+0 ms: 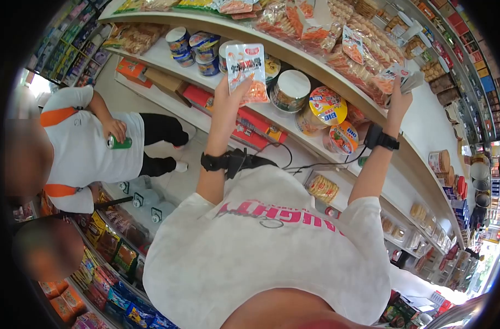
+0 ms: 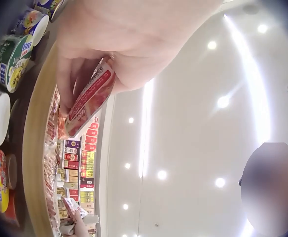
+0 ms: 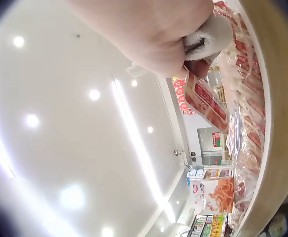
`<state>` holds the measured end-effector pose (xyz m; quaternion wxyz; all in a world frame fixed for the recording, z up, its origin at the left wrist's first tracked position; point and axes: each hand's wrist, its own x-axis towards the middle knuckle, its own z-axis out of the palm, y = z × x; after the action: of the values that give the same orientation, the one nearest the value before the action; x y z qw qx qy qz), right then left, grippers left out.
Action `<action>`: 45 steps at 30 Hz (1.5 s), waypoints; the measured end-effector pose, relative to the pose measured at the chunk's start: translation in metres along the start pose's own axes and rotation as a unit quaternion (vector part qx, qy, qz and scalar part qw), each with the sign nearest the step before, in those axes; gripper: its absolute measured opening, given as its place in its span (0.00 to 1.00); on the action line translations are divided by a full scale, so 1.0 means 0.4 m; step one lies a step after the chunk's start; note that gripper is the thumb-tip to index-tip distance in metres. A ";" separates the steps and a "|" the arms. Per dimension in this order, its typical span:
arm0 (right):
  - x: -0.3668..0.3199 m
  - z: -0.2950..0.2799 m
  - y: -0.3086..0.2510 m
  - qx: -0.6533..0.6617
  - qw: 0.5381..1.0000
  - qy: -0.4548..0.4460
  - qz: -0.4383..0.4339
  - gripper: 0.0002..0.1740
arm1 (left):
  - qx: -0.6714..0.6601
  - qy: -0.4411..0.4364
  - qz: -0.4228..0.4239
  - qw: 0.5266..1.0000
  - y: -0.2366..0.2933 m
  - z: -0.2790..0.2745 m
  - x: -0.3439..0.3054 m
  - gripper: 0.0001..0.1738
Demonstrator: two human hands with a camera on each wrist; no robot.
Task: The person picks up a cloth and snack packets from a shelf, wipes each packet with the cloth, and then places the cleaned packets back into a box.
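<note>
Upright in the left hand is a white and red snack packet, pinched at its lower edge in front of the cup-noodle shelf. The left wrist view shows the fingers of that hand curled around the packet. Farther right, the right hand grips a similar packet together with a pale, crumpled cloth-like item, above the shelf of bagged snacks. In the right wrist view, the packet and the whitish item stick out from the hand.
Noodle cups line the shelf below the packets. Another person in a white shirt stands at the left, holding a green can. Large bottles stand near that person. Black cables run between the wrist straps.
</note>
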<state>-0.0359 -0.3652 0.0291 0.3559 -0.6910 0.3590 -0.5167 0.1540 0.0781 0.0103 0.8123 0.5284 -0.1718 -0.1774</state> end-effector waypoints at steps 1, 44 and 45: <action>0.013 -0.006 0.019 -0.026 0.999 0.013 -0.024 0.25 | 0.005 0.007 -0.012 1.000 0.001 -0.005 -0.003 0.19; -0.521 0.072 -0.304 -0.024 0.983 -0.111 -0.147 0.30 | -0.105 -0.312 -0.166 0.930 -0.099 0.403 -0.017 0.25; -0.514 0.063 -0.284 0.017 0.990 -0.095 -0.098 0.30 | -0.071 -0.334 -0.112 0.933 -0.103 0.418 -0.033 0.24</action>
<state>-0.0396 -0.1292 0.0274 0.3475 -0.7627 0.2451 -0.4874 0.0603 -0.0647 0.0350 0.7185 0.3955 -0.3594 -0.4451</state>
